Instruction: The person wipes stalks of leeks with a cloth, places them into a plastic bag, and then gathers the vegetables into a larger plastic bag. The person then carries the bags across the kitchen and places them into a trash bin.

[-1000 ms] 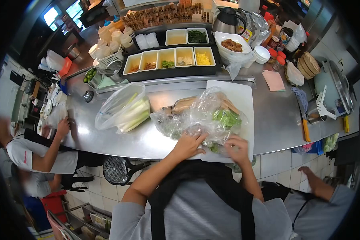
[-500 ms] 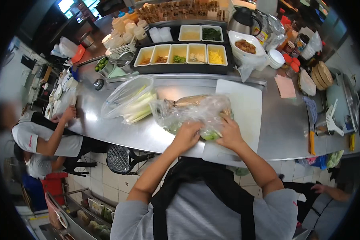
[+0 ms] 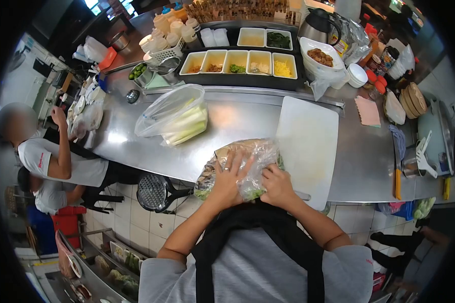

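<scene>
A clear plastic bag (image 3: 247,146) holding leafy greens and something brown sits at the counter's front edge, close to my body. My left hand (image 3: 231,179) lies spread over the bag's top left, fingers apart. At the bag's right side, my right hand (image 3: 278,186) has its fingers curled on the plastic. A white cutting board (image 3: 308,136) lies right of the bag, with a grey metal piece (image 3: 302,195) partly showing by my right wrist. Farther left on the steel counter rests another clear bag (image 3: 159,113) with pale green-white stalks (image 3: 187,129).
White tubs of toppings (image 3: 237,63) stand along the back, beside squeeze bottles (image 3: 172,28). A bowl of brown food (image 3: 319,58) and a steel jug (image 3: 316,25) are back right. An orange-handled knife (image 3: 398,182) lies far right. A co-worker (image 3: 60,156) stands at left.
The bag has moved off the cutting board, leftward and nearer my body. My left hand has spread over it, while my right hand stays at its right side. The co-worker's arm has risen.
</scene>
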The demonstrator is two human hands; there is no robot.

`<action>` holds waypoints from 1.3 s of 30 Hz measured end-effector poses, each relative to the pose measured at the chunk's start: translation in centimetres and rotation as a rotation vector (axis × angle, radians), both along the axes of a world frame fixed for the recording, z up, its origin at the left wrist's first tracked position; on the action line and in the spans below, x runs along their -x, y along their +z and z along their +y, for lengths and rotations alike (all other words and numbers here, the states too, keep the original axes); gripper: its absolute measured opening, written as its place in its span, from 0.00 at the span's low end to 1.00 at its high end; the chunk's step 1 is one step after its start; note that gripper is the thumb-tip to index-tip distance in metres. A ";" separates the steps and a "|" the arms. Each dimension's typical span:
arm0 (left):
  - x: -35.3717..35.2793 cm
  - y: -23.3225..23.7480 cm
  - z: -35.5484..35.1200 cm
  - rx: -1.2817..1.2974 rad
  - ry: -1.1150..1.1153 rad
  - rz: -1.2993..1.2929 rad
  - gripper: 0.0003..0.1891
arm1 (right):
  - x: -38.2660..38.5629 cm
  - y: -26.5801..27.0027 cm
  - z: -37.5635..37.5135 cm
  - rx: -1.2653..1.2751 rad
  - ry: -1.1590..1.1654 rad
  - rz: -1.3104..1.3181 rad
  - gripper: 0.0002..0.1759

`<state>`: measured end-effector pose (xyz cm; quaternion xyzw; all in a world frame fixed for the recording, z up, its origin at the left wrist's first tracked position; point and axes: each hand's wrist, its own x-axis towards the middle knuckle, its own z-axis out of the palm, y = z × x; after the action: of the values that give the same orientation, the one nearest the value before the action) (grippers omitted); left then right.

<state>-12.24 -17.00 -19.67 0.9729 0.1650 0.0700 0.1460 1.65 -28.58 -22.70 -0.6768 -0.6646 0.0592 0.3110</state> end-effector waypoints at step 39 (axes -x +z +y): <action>48.7 -6.6 -14.5 0.937 1.734 -0.862 0.25 | 10.7 -7.9 6.7 0.269 -0.937 -0.282 0.40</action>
<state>-60.92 -31.49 -26.29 0.2645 0.7437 0.4167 0.4509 -9.08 -21.87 -30.59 -0.9378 -0.3115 -0.0936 0.1212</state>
